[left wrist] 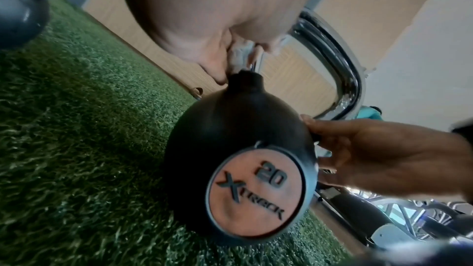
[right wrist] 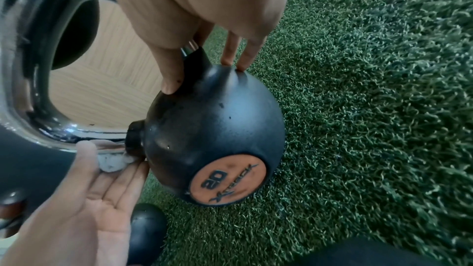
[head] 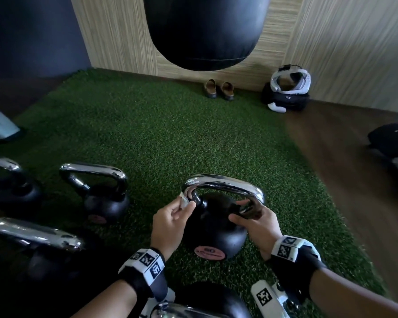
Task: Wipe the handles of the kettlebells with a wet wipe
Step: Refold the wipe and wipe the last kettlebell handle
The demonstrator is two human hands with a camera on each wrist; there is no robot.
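Kettlebells are standing on green artificial turf (head: 161,134); five are being counted in the head view. Three are grouped at the left (head: 106,198), (head: 7,187), (head: 39,244) and one is partly cut off at the bottom edge (head: 207,301). The fifth, a black 20-marked kettlebell (head: 214,228), is sitting centrally on the turf, apart from the others.

Its chrome handle (head: 225,183) is being gripped at the right leg by the right hand (head: 255,223), fingers curled round it. A crumpled white wet wipe (head: 183,201) is being pinched by the left hand (head: 170,221) against the handle's left leg, just above the body.

A black punching bag (head: 205,31) is hanging above the far turf. One pair of brown shoes (head: 218,89) and a white headset on a black bag (head: 287,92) are lying by the wall.
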